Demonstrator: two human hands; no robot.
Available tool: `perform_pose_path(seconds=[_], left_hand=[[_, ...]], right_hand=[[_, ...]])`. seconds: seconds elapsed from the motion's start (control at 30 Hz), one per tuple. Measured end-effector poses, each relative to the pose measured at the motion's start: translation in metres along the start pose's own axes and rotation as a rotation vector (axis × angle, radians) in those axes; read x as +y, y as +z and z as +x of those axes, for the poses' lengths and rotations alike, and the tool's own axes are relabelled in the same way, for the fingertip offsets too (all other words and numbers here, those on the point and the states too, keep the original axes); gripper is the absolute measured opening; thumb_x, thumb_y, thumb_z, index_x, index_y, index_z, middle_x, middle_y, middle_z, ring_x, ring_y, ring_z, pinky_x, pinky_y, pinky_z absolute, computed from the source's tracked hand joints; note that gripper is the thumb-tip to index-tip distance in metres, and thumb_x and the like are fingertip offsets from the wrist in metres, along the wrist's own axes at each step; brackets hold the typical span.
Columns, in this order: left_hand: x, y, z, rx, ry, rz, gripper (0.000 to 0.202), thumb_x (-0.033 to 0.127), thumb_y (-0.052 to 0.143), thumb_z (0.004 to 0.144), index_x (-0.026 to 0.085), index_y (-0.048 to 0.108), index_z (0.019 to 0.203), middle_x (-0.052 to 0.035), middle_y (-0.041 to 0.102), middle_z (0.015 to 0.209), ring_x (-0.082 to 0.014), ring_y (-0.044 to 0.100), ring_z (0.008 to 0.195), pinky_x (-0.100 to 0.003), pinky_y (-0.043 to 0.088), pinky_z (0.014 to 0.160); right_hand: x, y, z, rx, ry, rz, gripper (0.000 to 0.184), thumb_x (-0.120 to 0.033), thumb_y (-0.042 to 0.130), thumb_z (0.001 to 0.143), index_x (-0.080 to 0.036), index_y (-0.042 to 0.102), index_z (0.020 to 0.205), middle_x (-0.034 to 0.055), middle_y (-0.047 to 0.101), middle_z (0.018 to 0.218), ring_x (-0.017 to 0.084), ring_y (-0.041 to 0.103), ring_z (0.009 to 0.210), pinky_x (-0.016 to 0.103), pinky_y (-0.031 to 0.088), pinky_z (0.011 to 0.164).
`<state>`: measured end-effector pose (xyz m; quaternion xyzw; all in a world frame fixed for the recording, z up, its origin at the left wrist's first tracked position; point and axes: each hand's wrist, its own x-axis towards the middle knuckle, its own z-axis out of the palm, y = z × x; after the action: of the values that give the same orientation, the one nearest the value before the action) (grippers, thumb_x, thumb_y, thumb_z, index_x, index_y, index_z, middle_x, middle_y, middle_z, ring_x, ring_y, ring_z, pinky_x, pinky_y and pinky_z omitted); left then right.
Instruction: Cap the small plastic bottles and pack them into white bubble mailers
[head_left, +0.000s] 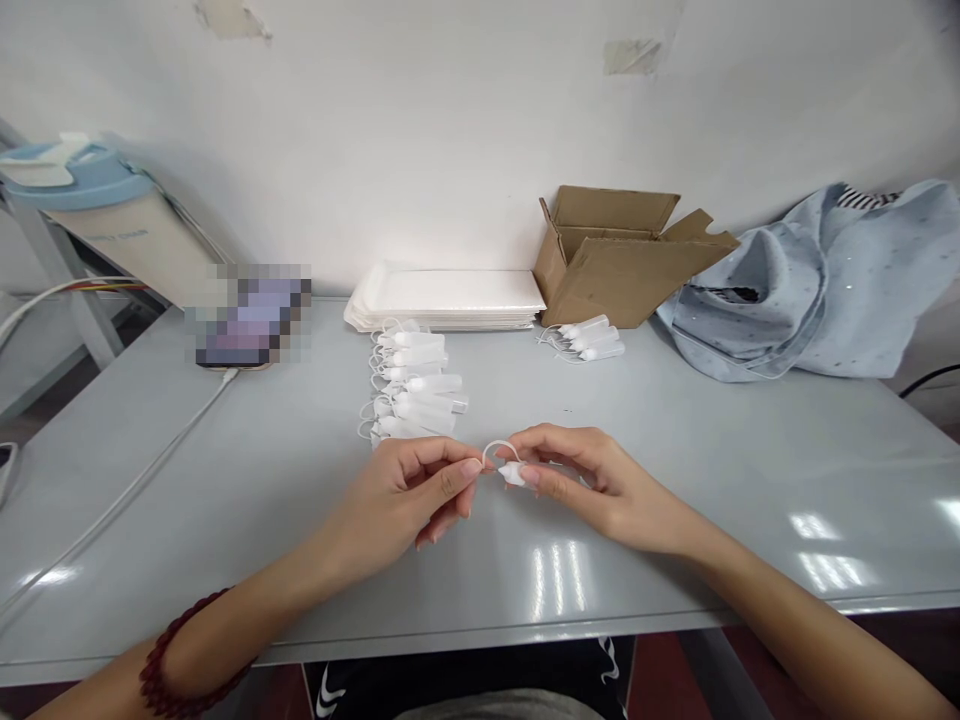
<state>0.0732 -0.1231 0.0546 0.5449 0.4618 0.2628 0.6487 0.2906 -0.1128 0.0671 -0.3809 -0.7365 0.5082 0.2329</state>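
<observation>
My left hand (420,490) and my right hand (585,480) meet over the middle of the grey table (225,480). Together they pinch a small white plastic piece with a thin looped cord (508,462). The left fingertips hold the loop's end, and the right thumb and forefinger grip the white body. Just beyond my left hand lies a row of several similar white pieces with cords (416,390). A smaller group of the same pieces (592,338) lies further back, in front of the cardboard box.
A stack of flat white trays (450,298) sits against the wall, with an open cardboard box (615,255) to its right. A pale blue cloth bag (825,285) lies at the far right. A phone (247,325) with a white cable (150,470) lies at the left.
</observation>
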Motion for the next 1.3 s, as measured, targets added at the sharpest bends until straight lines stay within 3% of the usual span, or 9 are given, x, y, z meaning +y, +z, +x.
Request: perform_pose_path(seconds=[0.4,0.77,1.1,1.3], left_hand=[[0.0003,-0.002,0.0036,-0.061,-0.066,-0.145,0.031,0.041,0.056,0.085,0.016,0.058,0.068,0.0048,0.047,0.054,-0.0043,0.035,0.039,-0.017,0.028,0.036],[0.0016,-0.0026,0.0045,-0.095,-0.073,-0.232,0.027,0.036,0.059,0.085,0.015,0.06,0.068,0.0051,0.048,0.055,-0.0028,0.036,0.039,-0.015,0.027,0.036],[-0.0008,-0.0009,0.0043,-0.062,-0.038,-0.143,0.027,0.036,0.057,0.086,0.015,0.058,0.069,0.0053,0.05,0.057,-0.0029,0.037,0.04,-0.015,0.03,0.037],[-0.0017,0.0022,0.002,-0.02,0.019,0.062,0.026,0.036,0.051,0.088,0.017,0.059,0.074,0.0051,0.051,0.059,-0.0049,0.042,0.043,-0.016,0.034,0.041]], right_hand=[[0.0016,0.0029,0.0004,0.007,0.0,0.017,0.024,-0.03,0.048,0.093,-0.024,0.062,0.111,0.0015,0.066,0.091,0.014,0.056,0.075,0.024,0.044,0.063],[-0.0016,0.0025,0.0014,-0.008,-0.028,0.113,0.02,-0.027,0.048,0.093,-0.023,0.058,0.11,0.0026,0.065,0.101,0.014,0.063,0.089,0.027,0.048,0.076],[-0.0026,0.0026,0.0007,0.012,-0.035,0.016,0.019,-0.022,0.047,0.092,-0.022,0.059,0.108,0.0008,0.064,0.094,0.012,0.057,0.08,0.023,0.043,0.067],[-0.0017,0.0038,0.0002,0.005,-0.004,-0.048,0.02,-0.023,0.047,0.092,-0.021,0.058,0.108,0.003,0.064,0.094,0.014,0.056,0.077,0.026,0.042,0.064]])
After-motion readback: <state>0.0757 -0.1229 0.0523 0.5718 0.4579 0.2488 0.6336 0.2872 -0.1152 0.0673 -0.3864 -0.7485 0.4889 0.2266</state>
